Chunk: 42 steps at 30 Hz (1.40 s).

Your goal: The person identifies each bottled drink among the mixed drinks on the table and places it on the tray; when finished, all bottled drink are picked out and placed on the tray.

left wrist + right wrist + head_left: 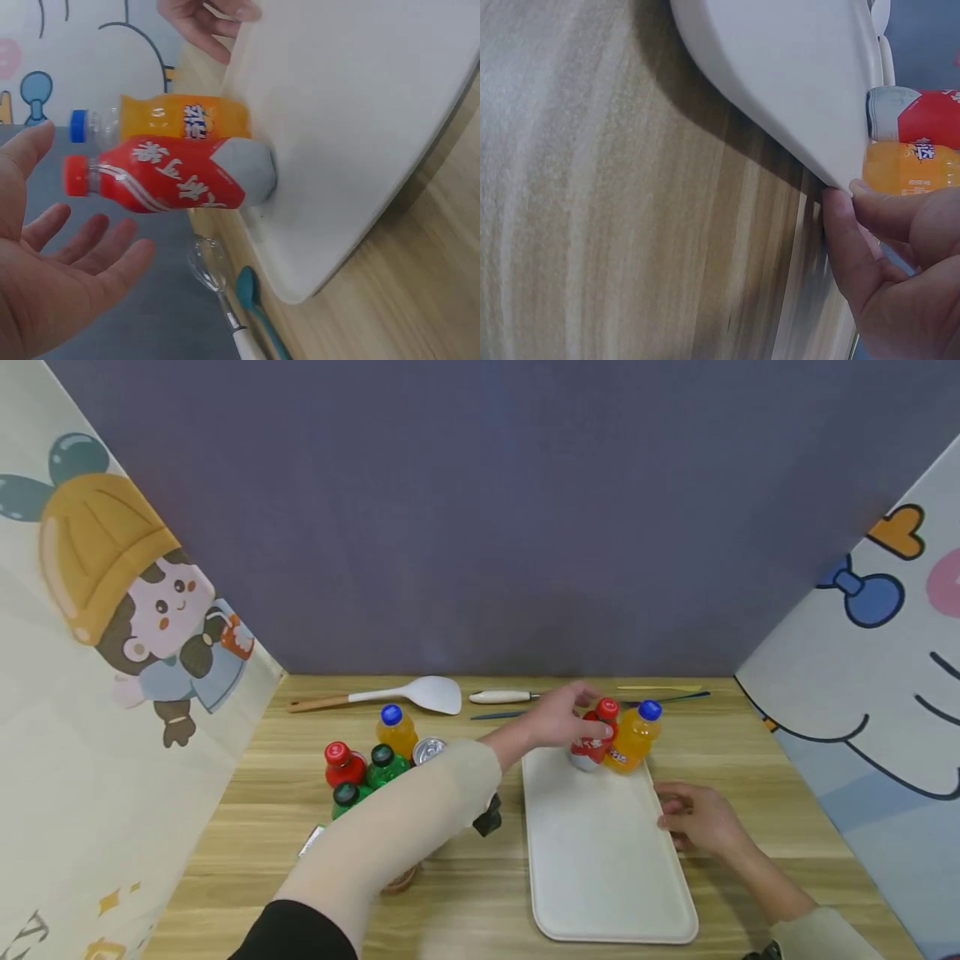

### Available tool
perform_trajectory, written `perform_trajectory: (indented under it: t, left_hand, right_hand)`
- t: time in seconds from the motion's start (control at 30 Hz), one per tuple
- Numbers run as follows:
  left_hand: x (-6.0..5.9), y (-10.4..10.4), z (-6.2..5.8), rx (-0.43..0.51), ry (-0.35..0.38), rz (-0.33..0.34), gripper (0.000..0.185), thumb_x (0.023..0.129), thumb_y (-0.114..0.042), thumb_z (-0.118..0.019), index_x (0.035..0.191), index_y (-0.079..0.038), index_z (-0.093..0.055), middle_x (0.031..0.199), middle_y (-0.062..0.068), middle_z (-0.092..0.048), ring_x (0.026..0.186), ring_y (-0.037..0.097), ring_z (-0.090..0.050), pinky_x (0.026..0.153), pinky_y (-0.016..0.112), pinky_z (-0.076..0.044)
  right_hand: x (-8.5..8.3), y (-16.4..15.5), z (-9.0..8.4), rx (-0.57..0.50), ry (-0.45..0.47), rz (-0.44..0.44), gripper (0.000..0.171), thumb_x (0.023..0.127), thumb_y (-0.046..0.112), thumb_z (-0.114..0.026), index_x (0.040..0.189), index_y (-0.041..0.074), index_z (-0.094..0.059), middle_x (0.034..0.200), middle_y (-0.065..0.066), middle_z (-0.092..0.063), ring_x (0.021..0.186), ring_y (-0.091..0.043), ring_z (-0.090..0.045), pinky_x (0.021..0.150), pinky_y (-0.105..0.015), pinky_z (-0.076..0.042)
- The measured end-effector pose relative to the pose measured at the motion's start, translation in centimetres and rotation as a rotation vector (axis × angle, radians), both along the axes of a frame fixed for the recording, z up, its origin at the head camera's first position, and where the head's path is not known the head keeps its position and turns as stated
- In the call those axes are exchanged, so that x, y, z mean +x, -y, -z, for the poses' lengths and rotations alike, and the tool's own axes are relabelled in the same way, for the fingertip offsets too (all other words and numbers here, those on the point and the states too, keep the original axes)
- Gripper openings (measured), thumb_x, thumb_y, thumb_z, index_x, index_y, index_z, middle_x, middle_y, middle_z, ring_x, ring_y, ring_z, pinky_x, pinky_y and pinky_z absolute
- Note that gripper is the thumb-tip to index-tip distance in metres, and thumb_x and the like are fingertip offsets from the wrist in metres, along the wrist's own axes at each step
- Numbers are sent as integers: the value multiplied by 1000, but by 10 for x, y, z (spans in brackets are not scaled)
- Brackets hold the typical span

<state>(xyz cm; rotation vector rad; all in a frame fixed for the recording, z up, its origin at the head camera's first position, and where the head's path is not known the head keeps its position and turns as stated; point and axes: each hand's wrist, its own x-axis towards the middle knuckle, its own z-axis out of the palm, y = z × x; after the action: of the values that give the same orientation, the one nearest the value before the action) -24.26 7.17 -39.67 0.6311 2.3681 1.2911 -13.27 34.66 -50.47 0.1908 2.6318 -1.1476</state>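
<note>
A wooden tabletop [750,760] is seen, boxed in by cartoon-printed panels. A long white tray [600,860] is laid on it, and two small bottles are stood at its far end: a red-capped bottle [595,737] touching an orange soda bottle [634,737]. The left hand [558,717] is held right by the red-capped bottle with fingers spread and relaxed, nothing gripped, per the wrist view. The tray's right rim is pinched by the right hand [701,818]. A cluster of bottles [367,760] is grouped to the left, with a white spatula [390,695] laid behind.
</note>
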Motion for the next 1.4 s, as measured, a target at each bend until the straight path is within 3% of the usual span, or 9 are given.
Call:
perform_trajectory:
  t: [0.2,0.5,0.67,1.03,1.4]
  left_hand:
    - [5,20,-19,74,-62,-1,44,96,-34,-74,133,-17,-59,134,4,-62,118,18,-61,97,31,-55]
    - [15,57,-46,124,-58,-8,45,96,-37,-74,134,-16,-59,131,4,-64,117,18,-63,95,30,-55]
    - [20,78,-56,129,-68,-29,44,96,-35,-73,133,-16,-59,129,4,-64,118,21,-63,94,33,-56]
    - [28,142,-64,77,-139,-112,44,96,-38,-72,133,-19,-60,128,-2,-63,121,19,-61,102,42,-51]
    - [32,211,-55,31,-125,-232,45,98,-38,-70,134,-14,-58,133,5,-62,124,27,-61,103,48,-52]
  right_hand:
    - [0,0,0,8,-2,7,54,89,1,-76,139,-4,-58,100,-14,-70,66,-21,-66,56,-33,-60]
    - [0,0,-2,-3,19,13,58,88,1,-77,141,-5,-55,101,-15,-69,68,-20,-67,57,-33,-61]
    - [0,-1,-2,5,27,12,59,88,2,-77,142,-5,-54,104,-16,-69,70,-20,-67,58,-33,-61]
    - [-1,-2,1,-2,28,13,59,88,2,-77,142,-4,-54,104,-16,-69,71,-20,-67,58,-33,-61]
    - [0,-1,0,-15,38,17,59,90,2,-76,144,-4,-53,107,-17,-68,72,-19,-67,59,-33,-61]
